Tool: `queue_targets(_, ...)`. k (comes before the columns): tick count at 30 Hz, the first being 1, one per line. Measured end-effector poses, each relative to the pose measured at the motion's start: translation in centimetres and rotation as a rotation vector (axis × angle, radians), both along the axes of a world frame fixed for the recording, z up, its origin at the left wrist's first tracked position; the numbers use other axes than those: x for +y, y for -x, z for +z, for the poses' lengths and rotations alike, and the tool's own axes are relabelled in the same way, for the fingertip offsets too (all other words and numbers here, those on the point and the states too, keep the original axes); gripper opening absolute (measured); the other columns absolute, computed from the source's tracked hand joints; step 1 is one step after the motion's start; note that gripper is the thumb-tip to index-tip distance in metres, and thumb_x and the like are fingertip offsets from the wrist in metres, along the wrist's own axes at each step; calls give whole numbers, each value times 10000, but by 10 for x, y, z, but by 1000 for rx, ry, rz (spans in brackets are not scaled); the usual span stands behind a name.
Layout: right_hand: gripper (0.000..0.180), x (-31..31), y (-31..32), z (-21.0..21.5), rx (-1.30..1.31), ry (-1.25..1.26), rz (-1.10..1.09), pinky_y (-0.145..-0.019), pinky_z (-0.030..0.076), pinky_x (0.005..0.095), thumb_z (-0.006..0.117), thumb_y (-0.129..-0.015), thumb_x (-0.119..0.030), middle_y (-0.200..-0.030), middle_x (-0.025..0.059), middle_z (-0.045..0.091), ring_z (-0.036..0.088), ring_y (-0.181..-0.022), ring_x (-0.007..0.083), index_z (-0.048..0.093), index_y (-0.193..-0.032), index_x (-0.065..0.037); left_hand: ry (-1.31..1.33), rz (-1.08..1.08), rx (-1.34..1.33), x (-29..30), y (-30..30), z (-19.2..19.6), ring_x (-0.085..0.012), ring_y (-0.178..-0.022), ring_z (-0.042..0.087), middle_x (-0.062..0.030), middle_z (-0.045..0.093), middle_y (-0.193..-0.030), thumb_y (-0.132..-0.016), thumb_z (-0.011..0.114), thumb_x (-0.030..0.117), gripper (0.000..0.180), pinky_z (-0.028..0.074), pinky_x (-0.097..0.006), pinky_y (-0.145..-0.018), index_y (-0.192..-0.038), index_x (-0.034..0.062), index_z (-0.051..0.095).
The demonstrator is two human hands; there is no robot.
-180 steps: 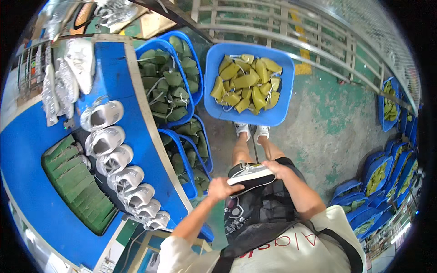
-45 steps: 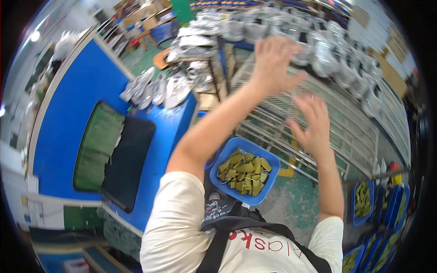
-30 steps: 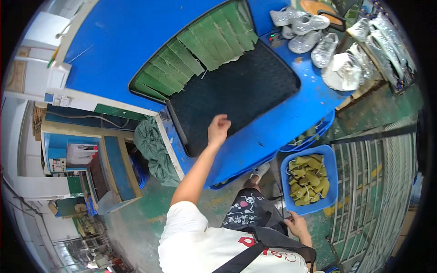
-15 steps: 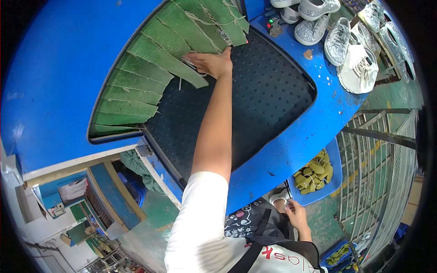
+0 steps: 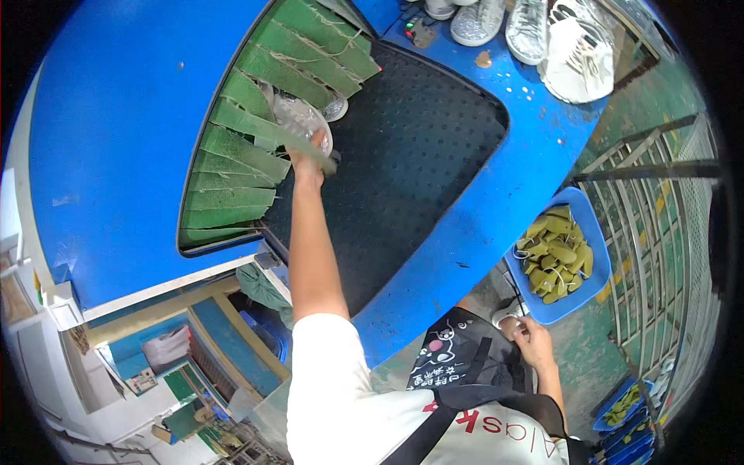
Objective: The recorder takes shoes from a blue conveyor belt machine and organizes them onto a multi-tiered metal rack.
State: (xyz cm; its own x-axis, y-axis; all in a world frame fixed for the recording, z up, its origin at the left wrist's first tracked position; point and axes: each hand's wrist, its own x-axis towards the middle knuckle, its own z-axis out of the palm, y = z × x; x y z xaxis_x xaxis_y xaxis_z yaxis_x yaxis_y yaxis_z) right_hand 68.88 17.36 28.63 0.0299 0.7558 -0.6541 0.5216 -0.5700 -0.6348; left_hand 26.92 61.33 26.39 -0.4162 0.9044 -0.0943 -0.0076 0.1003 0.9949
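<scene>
My left hand (image 5: 307, 159) reaches through the hanging green strips (image 5: 244, 143) and is closed on a pale glittery shoe (image 5: 304, 120) over a black dimpled belt (image 5: 418, 147). A strip partly covers the hand and the shoe. Just beyond it, a second glittery shoe (image 5: 335, 108) shows under the strips. Down by my dark apron (image 5: 449, 356), my right hand (image 5: 536, 345) pinches a thin dark rod (image 5: 511, 285), whose full shape I cannot make out.
Several glittery sneakers (image 5: 528, 31) stand on the blue machine top (image 5: 535, 147) at the far right, beside a white laced shoe (image 5: 575, 62). A blue bin (image 5: 603, 287) of olive-green shoe lasts (image 5: 558, 256) sits low at right, next to a metal rack (image 5: 635, 209).
My left hand has drawn back toward me and left, bringing a shoe out from behind the strips. The view has shifted. My right hand keeps hold of the rod.
</scene>
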Motion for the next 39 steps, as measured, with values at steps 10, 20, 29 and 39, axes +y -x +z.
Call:
queue_targets(10,522,-12,-47,39,536,-344,-350,-966,424,365,654,-848,-288,-1277,144,523,527,-1158,254,502,-1268,-18,344,-934,-968,-290,-83,93,-199,-597,518,-44,506,-711,-597,740,535,733,416,-295,-536,-1138,77,553)
queue_targets(20,388,-182,-133,24,866,231,-1124,-798,486,279,630,-875,-240,-1020,90,619,613,-896,156,531,-1165,-3,1399,-1766,-413,-457,-298,38,-225,-1241,461,-163,445,-1380,-603,827,351,1067,342,-345,-1045,-1431,-32,275)
queue_targets(29,340,-209,-130,-201,851,404,-1128,-701,509,294,587,-888,-227,-949,97,640,627,-800,166,547,-1111,27,931,-2094,894,-447,-391,-69,-383,-1109,570,-281,583,-1170,-526,800,591,1109,440,-393,-937,-1360,-22,401)
queue_targets(39,342,-248,-30,-228,1264,1010,-1194,-736,537,331,542,-933,-301,-947,109,695,677,-803,188,642,-1019,15,1319,-2141,970,-441,-356,-75,-332,-1170,539,-190,574,-1249,-621,675,667,914,404,-387,-993,-1320,101,517)
